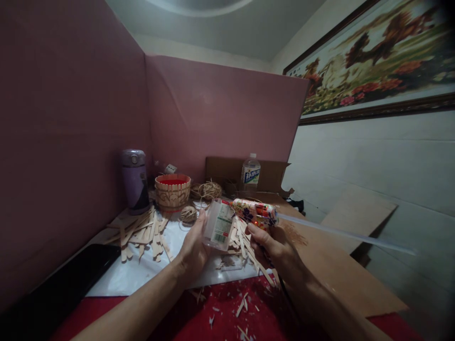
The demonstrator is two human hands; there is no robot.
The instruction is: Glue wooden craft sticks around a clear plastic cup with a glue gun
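Note:
A clear plastic container (217, 227) with a green and white label is held in my left hand (195, 251), the fingers wrapped round its left side. My right hand (272, 246) grips a flower-patterned glue gun (254, 210) by its handle. A long clear glue stick (341, 233) sticks out of the gun's rear to the right, and a small red light glows on its body. The gun's nozzle end is close to the container's upper right edge; whether they touch I cannot tell. Below and behind lie flat wooden sticks (245, 244).
More wooden sticks (147, 234) lie on white sheeting at left, near a purple flask (135, 182), a stick-covered pot (172, 193) and twine balls (188, 215). Behind stands a labelled bottle (251, 173). Cardboard (330, 270) covers the right; scraps litter the red cloth (220, 312).

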